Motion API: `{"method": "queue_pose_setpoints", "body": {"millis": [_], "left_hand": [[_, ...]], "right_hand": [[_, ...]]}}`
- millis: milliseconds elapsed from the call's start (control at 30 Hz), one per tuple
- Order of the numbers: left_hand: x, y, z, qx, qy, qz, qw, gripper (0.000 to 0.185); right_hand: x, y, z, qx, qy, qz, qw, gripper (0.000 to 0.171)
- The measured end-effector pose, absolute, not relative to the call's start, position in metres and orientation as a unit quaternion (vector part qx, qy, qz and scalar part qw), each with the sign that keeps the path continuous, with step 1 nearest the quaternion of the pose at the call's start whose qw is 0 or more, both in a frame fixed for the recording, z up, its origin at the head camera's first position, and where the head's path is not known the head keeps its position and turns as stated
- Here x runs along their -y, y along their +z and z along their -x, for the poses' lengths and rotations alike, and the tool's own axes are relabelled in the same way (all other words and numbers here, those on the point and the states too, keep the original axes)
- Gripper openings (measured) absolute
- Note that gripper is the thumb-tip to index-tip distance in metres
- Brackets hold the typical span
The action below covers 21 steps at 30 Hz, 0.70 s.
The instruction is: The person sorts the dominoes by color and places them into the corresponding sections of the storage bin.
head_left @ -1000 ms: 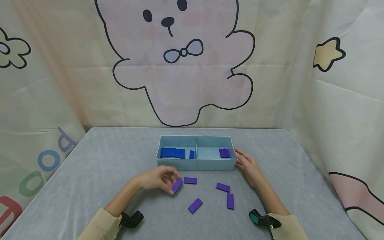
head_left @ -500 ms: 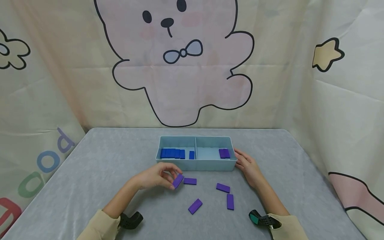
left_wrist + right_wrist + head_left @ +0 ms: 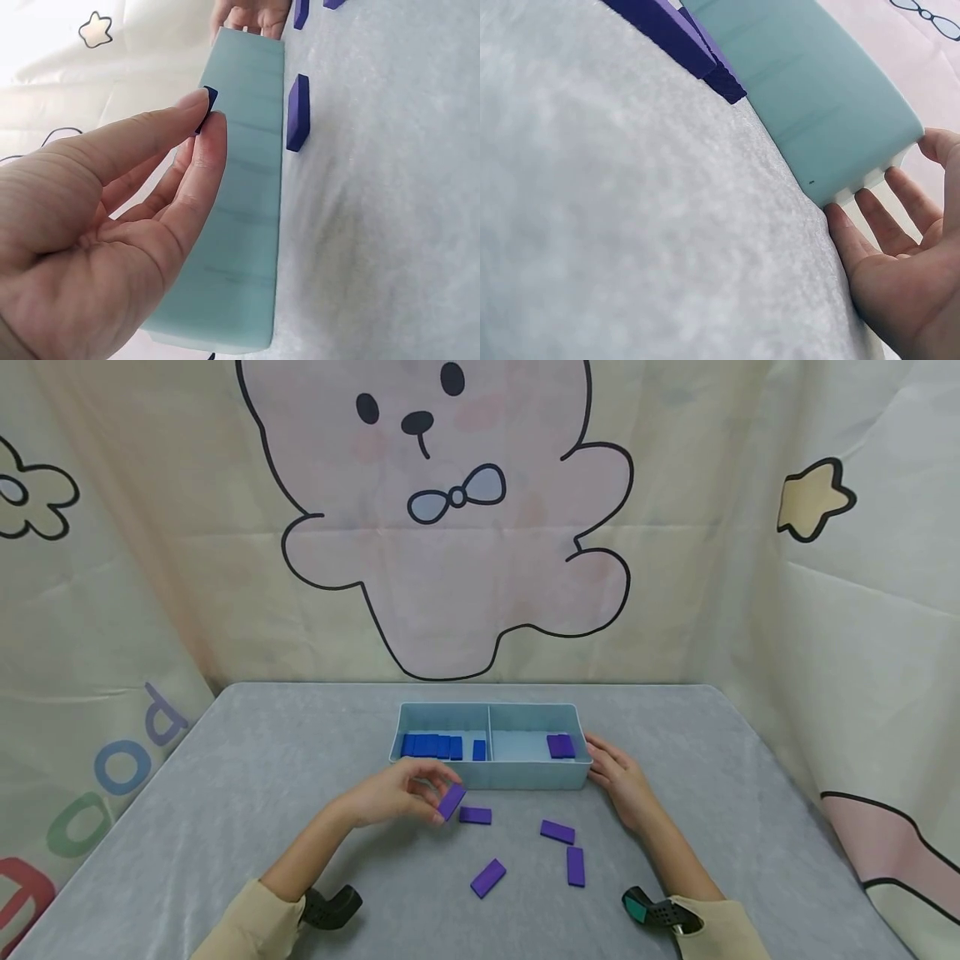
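Note:
My left hand (image 3: pixel 408 793) pinches a purple tile (image 3: pixel 452 801) between thumb and fingers, lifted just off the grey table in front of the light blue two-compartment tray (image 3: pixel 491 774). In the left wrist view only the tile's tip (image 3: pixel 210 101) shows past my fingertips (image 3: pixel 214 124), close to the tray wall (image 3: pixel 240 210). My right hand (image 3: pixel 618 772) rests open against the tray's right end, straight fingers touching its corner (image 3: pixel 877 169). Several blue tiles (image 3: pixel 431 745) lie in the left compartment, purple tiles (image 3: pixel 561 744) in the right.
Several more purple tiles lie loose on the table (image 3: pixel 225 793): one (image 3: pixel 476 816) beside my left hand, one (image 3: pixel 558 832) and one (image 3: pixel 575 866) toward the right, one (image 3: pixel 488 877) nearer me. A cartoon-bear curtain (image 3: pixel 450 527) hangs behind the table.
My left hand has lifted the pinched purple tile off the table and moved it up and slightly right toward the tray. The right hand has stayed at the tray's end.

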State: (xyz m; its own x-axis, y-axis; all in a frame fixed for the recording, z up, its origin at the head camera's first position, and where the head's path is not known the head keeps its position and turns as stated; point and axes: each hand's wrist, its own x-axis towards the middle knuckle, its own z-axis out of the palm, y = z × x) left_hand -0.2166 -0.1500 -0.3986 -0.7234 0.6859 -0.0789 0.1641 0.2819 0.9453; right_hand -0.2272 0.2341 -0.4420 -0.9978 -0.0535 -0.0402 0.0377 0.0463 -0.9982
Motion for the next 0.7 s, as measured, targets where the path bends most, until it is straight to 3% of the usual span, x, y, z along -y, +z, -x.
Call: {"method": "queue_pose_setpoints", "body": {"millis": [300, 700], "left_hand": [[0.142, -0.388, 0.221, -0.77, 0.525, -0.284, 0.224, 0.044], [0.126, -0.376, 0.231, -0.76, 0.548, -0.257, 0.235, 0.045]], "right_hand": [[-0.234, -0.443, 0.226, -0.724, -0.689, 0.004, 0.033, 0.055], [-0.234, -0.443, 0.227, -0.722, -0.691, 0.0, 0.036, 0.056]]}}
